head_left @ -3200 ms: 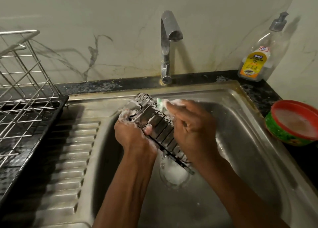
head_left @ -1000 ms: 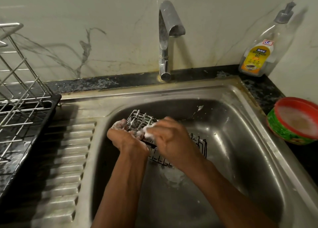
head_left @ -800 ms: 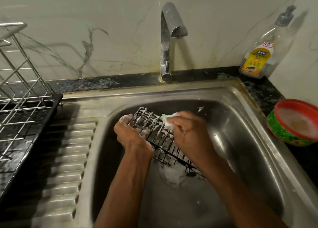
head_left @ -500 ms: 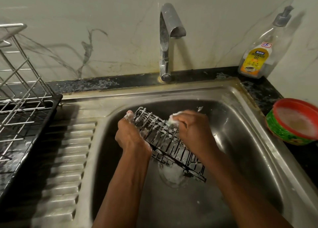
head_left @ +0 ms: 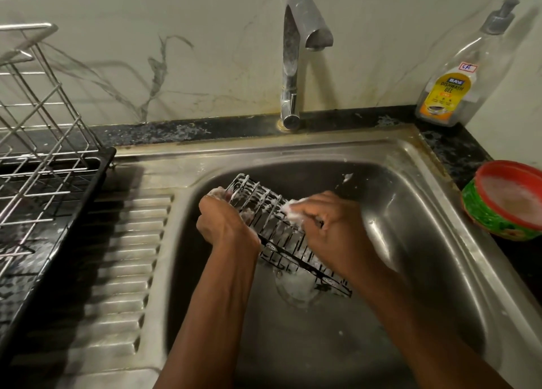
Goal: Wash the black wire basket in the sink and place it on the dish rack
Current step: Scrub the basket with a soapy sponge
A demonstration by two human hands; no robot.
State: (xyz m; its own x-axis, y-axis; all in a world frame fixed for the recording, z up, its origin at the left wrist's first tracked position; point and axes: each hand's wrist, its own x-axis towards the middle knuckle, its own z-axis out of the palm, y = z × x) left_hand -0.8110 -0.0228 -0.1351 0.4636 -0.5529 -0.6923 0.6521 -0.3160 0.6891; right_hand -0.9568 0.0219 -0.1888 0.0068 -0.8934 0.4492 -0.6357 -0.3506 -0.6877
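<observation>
Nearest me, both forearms reach into the dull steel sink (head_left: 416,212). My left hand (head_left: 223,221) has its grip curled round the sudsy upper end of the black wire basket (head_left: 278,233). The basket tilts over the drain, lower end toward the basin floor. My right hand (head_left: 331,230) pinches a foamy white pad (head_left: 289,209) against the thin ribs. Left of the basin lies the ridged draining board (head_left: 126,242), then the chrome-wire dish rack (head_left: 38,159) on its black tray. Farther back on the speckled black bench (head_left: 176,131) are a red-rimmed green bowl (head_left: 507,203), an angular chrome tap (head_left: 296,54) and a clear gel bottle (head_left: 457,80).
</observation>
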